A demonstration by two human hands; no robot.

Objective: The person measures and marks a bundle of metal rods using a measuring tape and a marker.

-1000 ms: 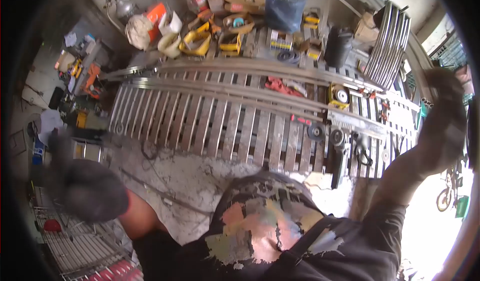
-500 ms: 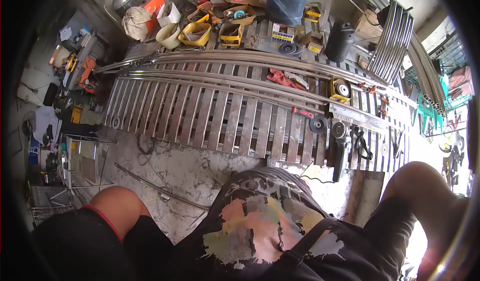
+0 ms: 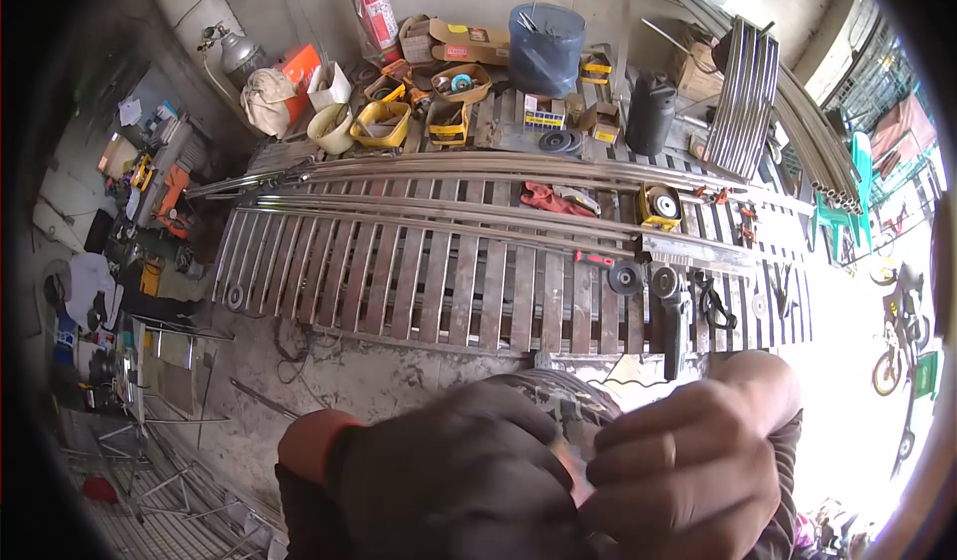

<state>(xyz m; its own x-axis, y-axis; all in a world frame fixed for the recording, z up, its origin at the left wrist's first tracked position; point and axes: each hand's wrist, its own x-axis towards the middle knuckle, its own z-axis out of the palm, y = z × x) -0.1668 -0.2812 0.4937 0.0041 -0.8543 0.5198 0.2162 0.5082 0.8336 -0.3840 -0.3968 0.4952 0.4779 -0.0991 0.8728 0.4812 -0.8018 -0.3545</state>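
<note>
Both hands are raised close to the camera at the bottom of the head view, side by side in front of the torso. My left hand (image 3: pixel 454 465) wears a dark glove or covering and is blurred, with its fingers bent towards the other hand. My right hand (image 3: pixel 688 460) looks bare, its fingers curled in against the palm. Their fingertips nearly meet; anything between them is hidden. Beyond them, on the slatted bench, lie an angle grinder (image 3: pixel 675 326), a black disc (image 3: pixel 625 278) and a red-handled tool (image 3: pixel 594 258).
Long metal tubes (image 3: pixel 429 168) run along the slatted bench (image 3: pixel 409 271). Behind them stand yellow containers (image 3: pixel 382 124), a blue bucket (image 3: pixel 547 47), a black canister (image 3: pixel 651 112) and a fire extinguisher (image 3: pixel 376 12). Metal frames (image 3: pixel 150 470) stand at the lower left.
Both hands have come up into view in front of the torso; before, only the arms showed at the sides. The view has tilted up, so the bench sits lower and more wall shows.
</note>
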